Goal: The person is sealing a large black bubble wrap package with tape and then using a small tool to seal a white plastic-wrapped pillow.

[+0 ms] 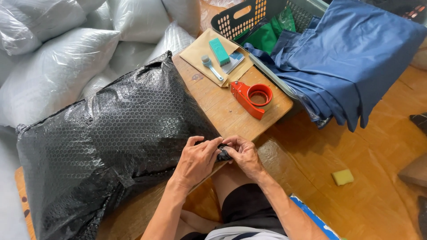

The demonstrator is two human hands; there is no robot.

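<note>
A large black bubble-wrap package (111, 142) lies across a low wooden table (222, 106), filling the left and centre of the head view. My left hand (198, 160) and my right hand (242, 154) meet at the package's near right corner, both pinching the bunched black wrap between their fingers. My knees show under the table edge.
A red tape dispenser (251, 95) sits on the table beyond my hands. Farther back lie a brown envelope (200, 49), a green box (219, 51) and a small brush (211, 66). A grey basket (240, 18) holds blue cloth (347, 62). White plastic-wrapped pillows (58, 66) pile at left. A yellow sponge (343, 177) lies on the floor.
</note>
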